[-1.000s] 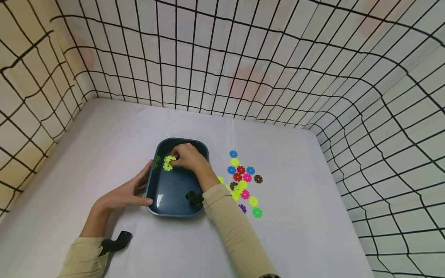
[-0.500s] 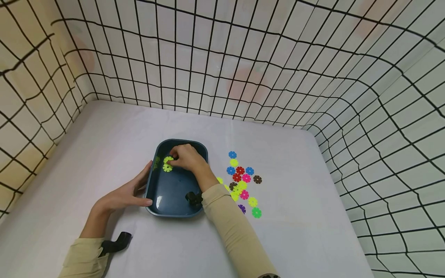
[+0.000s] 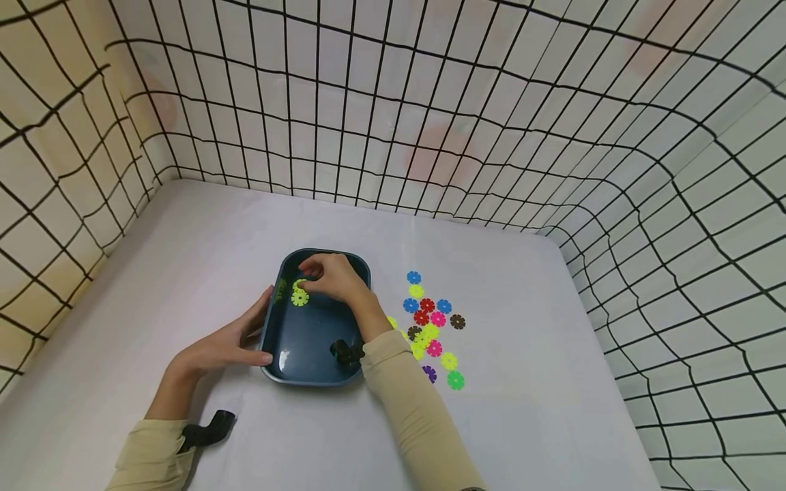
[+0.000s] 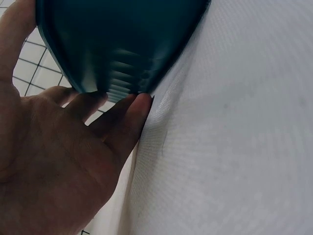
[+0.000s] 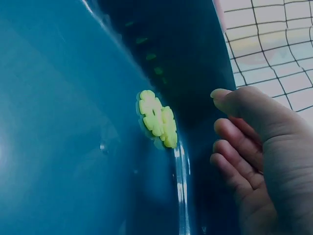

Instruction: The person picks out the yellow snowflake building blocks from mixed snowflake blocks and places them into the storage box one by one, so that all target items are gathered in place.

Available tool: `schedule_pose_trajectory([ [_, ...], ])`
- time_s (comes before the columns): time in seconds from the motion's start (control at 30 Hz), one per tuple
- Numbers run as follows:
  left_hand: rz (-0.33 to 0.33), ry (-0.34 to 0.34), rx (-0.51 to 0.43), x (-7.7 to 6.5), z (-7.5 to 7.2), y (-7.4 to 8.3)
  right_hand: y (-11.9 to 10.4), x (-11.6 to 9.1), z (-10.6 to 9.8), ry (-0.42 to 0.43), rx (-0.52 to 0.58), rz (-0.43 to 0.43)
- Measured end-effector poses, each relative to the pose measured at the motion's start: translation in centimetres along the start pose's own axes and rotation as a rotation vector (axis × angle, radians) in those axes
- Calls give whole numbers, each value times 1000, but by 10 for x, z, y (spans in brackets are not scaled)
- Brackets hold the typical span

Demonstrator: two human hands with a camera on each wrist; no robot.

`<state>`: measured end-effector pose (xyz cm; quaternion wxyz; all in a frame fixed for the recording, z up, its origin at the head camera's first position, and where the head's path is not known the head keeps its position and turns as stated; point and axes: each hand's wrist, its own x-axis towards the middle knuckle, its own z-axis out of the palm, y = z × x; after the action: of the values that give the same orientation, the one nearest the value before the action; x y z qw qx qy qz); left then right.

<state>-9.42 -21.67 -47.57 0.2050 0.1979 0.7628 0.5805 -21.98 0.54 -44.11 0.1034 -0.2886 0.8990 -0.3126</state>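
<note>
A dark blue tray (image 3: pixel 307 341) rests on the white table. My left hand (image 3: pixel 217 348) is at its left side, fingers and thumb spread against the outer wall; the left wrist view has this hand (image 4: pixel 63 142) touching the tray wall (image 4: pixel 117 39). Inside the tray, near its left wall, lie two yellow snowflake discs (image 3: pixel 299 297), one overlapping the other. My right hand (image 3: pixel 334 278) hovers over the tray's far part. In the right wrist view its fingers (image 5: pixel 239 142) are loosely bent and hold nothing, apart from the yellow discs (image 5: pixel 150 112).
Right of the tray lies a loose spread of snowflake discs, among them blue (image 3: pixel 414 277), red (image 3: pixel 426 305), brown (image 3: pixel 458 321), pink (image 3: pixel 434 348) and green (image 3: pixel 456 380) ones. Black wire mesh (image 3: pixel 381 123) borders the table at the back and sides. Each wrist carries a black camera mount (image 3: pixel 211 429).
My right fingers have parted from the yellow discs and lifted slightly; the discs stay in the tray. My left hand keeps its place on the tray.
</note>
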Motion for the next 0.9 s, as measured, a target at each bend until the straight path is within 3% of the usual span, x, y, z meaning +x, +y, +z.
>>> schedule_pose_trajectory([
  [0.53, -8, -7, 2, 0, 2, 1, -16, -14, -18, 23, -9, -34],
  [0.9, -9, -4, 5, 1, 2, 0, -26, -29, -37, 106, 60, -78],
])
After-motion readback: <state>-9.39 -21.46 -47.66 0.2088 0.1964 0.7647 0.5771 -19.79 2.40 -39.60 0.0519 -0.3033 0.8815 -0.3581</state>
